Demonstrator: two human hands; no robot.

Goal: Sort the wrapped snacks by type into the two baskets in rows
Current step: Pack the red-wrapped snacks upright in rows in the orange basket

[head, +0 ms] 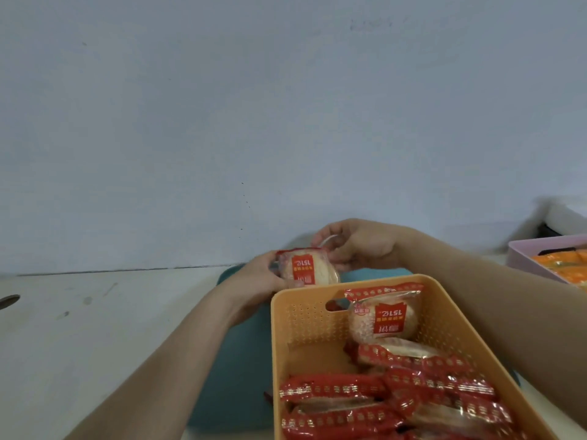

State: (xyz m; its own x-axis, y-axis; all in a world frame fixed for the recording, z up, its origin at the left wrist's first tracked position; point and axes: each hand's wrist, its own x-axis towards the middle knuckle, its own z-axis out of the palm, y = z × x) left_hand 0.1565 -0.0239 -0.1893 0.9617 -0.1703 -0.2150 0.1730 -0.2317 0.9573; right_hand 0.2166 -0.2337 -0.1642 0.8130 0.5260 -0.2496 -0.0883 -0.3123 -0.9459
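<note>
Red-wrapped snacks (381, 404) lie inside the orange basket (281, 344). Just beyond its far rim, fingers of the left hand (263, 276) and right hand (359, 246) grasp another snack (305, 269). Right of it stands a pink basket (521, 258).

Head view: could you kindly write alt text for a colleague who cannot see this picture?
The left hand and right hand hold a red-wrapped rice cracker just beyond the far rim of an orange basket part-filled with matching snacks. A pink basket holding orange packets sits at the right edge.
</note>
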